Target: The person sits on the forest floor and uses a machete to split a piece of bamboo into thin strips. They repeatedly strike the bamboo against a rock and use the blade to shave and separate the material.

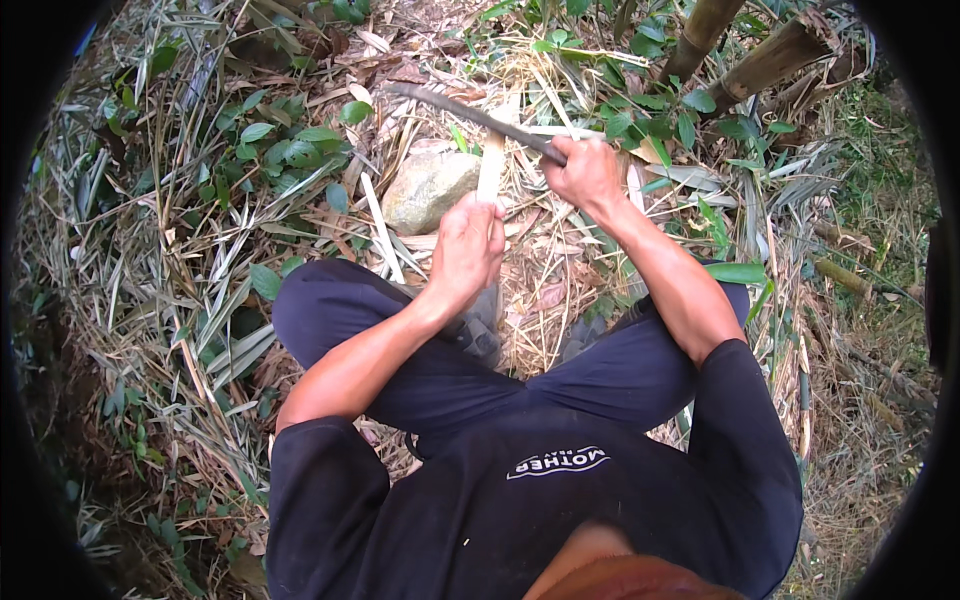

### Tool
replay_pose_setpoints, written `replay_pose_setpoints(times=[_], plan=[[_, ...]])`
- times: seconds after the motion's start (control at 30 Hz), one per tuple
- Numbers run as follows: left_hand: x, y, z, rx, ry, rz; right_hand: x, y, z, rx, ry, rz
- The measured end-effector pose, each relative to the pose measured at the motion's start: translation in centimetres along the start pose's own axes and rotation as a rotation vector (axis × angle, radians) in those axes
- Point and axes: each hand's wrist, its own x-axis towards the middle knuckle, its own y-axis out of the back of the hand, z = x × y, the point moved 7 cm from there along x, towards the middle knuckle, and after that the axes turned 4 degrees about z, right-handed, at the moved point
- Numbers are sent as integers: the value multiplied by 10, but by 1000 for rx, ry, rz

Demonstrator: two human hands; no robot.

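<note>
My left hand is closed round the lower end of a pale, flat strip of split bamboo, which points away from me. In my right hand is the handle of a long, dark machete, slightly curved. Its blade reaches leftward across the upper part of the strip and seems to touch it. The machete's tip lies beyond the strip, above the stone. My right fingers wrap the handle, so most of it is hidden.
A rounded grey-brown stone sits just left of the strip. Cut bamboo stumps stand at the far right. Another pale bamboo sliver lies beside the stone. Dry leaves, shavings and green plants surround my bent knees.
</note>
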Motion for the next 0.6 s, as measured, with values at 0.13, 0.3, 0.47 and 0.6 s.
replay_pose_setpoints(times=[0.13,0.3,0.47,0.6], plan=[[-8,-6,-3,55,86,11,-23,15,-60,177,404,96],[0,-1,4,-65,116,5,-14,-7,-22,62,160,-27],[3,-2,8,-109,106,-25,-3,-2,-16,55,131,21],[-8,-3,0,-90,143,-3,-22,-7,-31,95,269,17]])
